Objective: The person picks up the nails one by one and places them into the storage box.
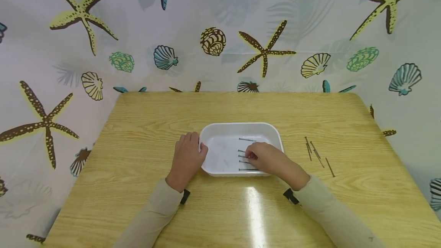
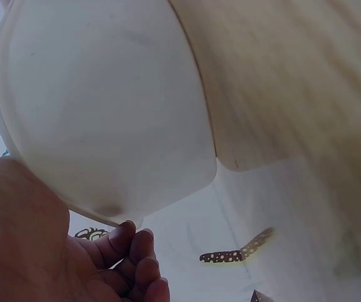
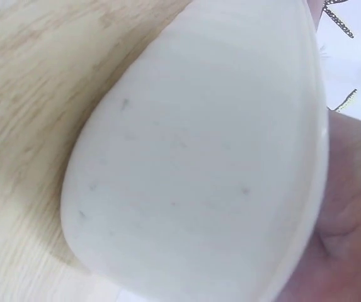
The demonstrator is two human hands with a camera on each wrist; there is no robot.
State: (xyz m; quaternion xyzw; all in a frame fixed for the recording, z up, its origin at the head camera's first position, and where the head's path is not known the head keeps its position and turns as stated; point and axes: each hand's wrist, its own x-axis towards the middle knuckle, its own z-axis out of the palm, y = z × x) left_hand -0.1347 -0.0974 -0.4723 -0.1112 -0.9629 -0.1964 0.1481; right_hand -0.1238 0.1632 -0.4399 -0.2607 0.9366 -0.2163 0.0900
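A white tray (image 1: 220, 125) stands on the table, with several thin nails lying roughly parallel in its right half, such as one nail (image 1: 248, 139) near the far wall and another nail (image 1: 248, 170) along the near wall. My left hand (image 1: 187, 158) holds the tray's left end, its fingers curled at the rim in the left wrist view. My right hand (image 1: 268, 158) reaches over the right rim, thumb and fingertips pinched together at a nail (image 1: 241, 156) in the row, whose far end they hide. In the right wrist view the tray wall (image 3: 199, 151) blocks the fingertips.
Several loose nails (image 1: 315, 149) lie on the wooden table (image 1: 151, 114) to the right of the tray, one nail (image 1: 330, 167) a little apart from the others. A cloth (image 1: 138, 26) printed with shells and starfish hangs behind and beside the table.
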